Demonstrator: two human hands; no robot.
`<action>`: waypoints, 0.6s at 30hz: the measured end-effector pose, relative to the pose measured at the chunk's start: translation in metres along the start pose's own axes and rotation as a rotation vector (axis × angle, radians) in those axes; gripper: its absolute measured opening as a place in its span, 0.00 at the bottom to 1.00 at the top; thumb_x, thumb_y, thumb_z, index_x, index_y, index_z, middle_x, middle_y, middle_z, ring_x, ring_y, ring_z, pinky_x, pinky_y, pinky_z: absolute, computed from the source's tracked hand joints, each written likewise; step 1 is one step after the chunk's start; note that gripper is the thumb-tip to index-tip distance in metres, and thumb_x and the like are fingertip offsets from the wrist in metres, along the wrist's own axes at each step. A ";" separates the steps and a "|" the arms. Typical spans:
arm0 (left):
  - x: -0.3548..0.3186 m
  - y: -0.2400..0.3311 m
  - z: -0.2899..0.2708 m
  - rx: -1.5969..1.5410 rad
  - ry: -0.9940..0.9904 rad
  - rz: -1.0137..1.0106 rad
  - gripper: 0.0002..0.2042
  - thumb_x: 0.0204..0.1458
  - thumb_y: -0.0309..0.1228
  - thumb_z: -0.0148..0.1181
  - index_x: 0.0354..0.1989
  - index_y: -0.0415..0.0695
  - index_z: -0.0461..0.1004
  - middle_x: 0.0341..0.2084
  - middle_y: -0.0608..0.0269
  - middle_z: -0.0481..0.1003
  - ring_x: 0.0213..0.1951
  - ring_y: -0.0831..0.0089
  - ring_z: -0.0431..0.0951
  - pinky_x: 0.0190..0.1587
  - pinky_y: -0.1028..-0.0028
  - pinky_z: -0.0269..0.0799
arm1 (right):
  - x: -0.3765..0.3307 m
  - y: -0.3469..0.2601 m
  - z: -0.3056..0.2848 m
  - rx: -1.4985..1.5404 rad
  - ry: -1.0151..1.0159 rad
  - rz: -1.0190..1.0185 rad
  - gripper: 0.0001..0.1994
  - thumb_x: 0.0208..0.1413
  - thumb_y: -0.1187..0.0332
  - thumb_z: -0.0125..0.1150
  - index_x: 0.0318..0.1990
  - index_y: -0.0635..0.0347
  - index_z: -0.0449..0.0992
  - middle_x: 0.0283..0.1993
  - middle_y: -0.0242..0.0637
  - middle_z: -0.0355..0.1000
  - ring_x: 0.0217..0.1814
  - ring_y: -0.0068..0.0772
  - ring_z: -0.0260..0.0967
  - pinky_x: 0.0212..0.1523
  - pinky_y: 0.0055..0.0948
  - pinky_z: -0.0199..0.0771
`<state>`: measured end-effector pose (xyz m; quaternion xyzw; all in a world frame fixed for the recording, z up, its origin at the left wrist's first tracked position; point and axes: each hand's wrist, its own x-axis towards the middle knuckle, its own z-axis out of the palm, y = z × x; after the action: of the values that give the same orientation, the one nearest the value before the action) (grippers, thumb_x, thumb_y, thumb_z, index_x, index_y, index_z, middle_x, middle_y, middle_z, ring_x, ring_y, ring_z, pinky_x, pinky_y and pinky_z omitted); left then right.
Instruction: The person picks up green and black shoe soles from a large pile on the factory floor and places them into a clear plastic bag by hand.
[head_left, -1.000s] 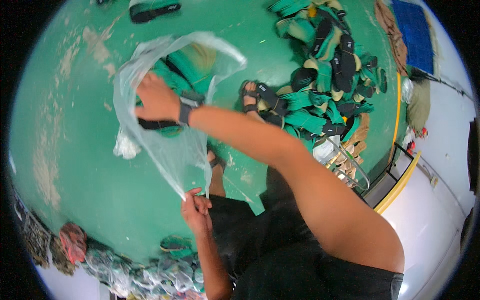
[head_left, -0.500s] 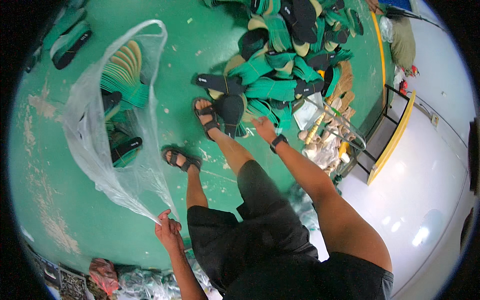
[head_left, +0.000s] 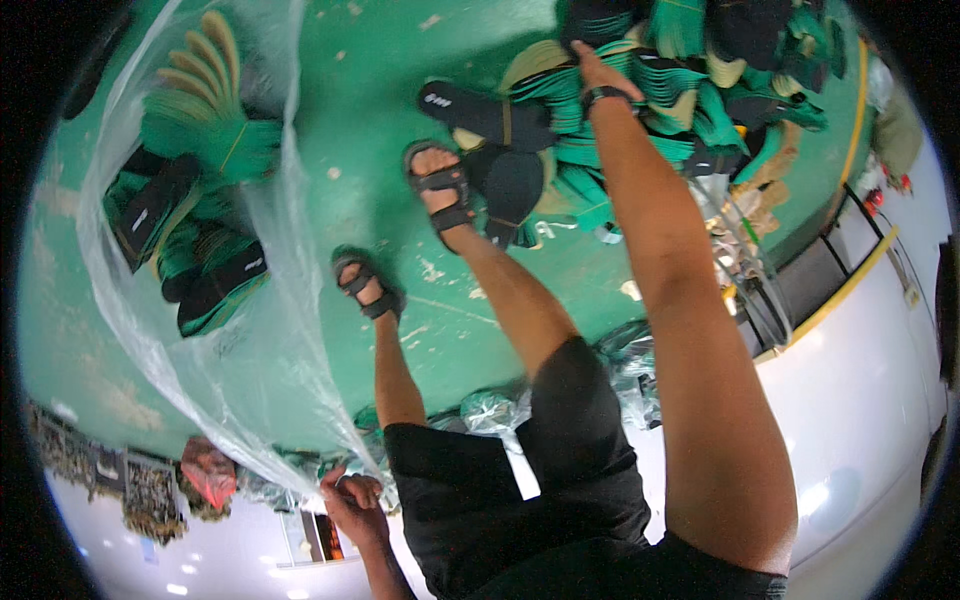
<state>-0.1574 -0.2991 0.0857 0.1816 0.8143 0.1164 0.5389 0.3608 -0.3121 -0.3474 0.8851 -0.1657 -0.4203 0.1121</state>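
Clear plastic bag sprawling over the left of the frame, bundled green-and-black sandal straps inside. Left hand at bottom centre, fist closed on the bag's mouth. Right hand up top, reaching into the strap pile; can't tell the grip. Risk, probably: thin film tearing or slipping from that one-handed pinch, spilling bundles onto the green floor.

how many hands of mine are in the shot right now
2. The left hand is at the lower edge, gripping the neck of the clear plastic bag. The right hand reaches up into the pile of green and black straps.
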 end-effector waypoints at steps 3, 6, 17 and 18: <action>0.003 -0.005 0.006 -0.045 -0.026 -0.006 0.21 0.61 0.48 0.38 0.39 0.42 0.68 0.07 0.71 0.53 0.12 0.78 0.54 0.22 0.74 0.59 | 0.022 0.017 -0.006 0.098 0.152 -0.006 0.58 0.33 0.34 0.56 0.62 0.72 0.40 0.58 0.60 0.51 0.57 0.52 0.54 0.58 0.47 0.48; 0.003 0.004 0.011 -0.053 -0.142 0.010 0.20 0.62 0.47 0.38 0.44 0.41 0.66 0.08 0.71 0.53 0.15 0.79 0.55 0.25 0.74 0.59 | 0.013 0.055 -0.015 0.328 0.286 0.013 0.52 0.33 0.44 0.63 0.59 0.74 0.46 0.50 0.54 0.59 0.49 0.44 0.61 0.50 0.42 0.59; -0.010 0.020 0.007 -0.219 -0.260 0.099 0.26 0.62 0.50 0.30 0.51 0.39 0.61 0.12 0.63 0.61 0.18 0.71 0.62 0.38 0.64 0.68 | -0.385 0.103 -0.032 0.717 -0.700 -0.869 0.21 0.46 0.66 0.64 0.47 0.66 0.69 0.45 0.36 0.71 0.44 0.27 0.69 0.47 0.28 0.69; -0.012 0.024 0.006 -0.226 -0.280 0.130 0.26 0.62 0.50 0.29 0.51 0.39 0.61 0.11 0.64 0.61 0.17 0.72 0.62 0.37 0.65 0.67 | -0.407 0.090 -0.008 0.566 -0.672 -0.931 0.27 0.43 0.62 0.66 0.50 0.68 0.68 0.45 0.39 0.72 0.45 0.30 0.69 0.47 0.29 0.69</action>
<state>-0.1431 -0.2822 0.1028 0.1865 0.6996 0.2154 0.6553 0.1088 -0.2368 -0.0243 0.6797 0.1053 -0.6195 -0.3783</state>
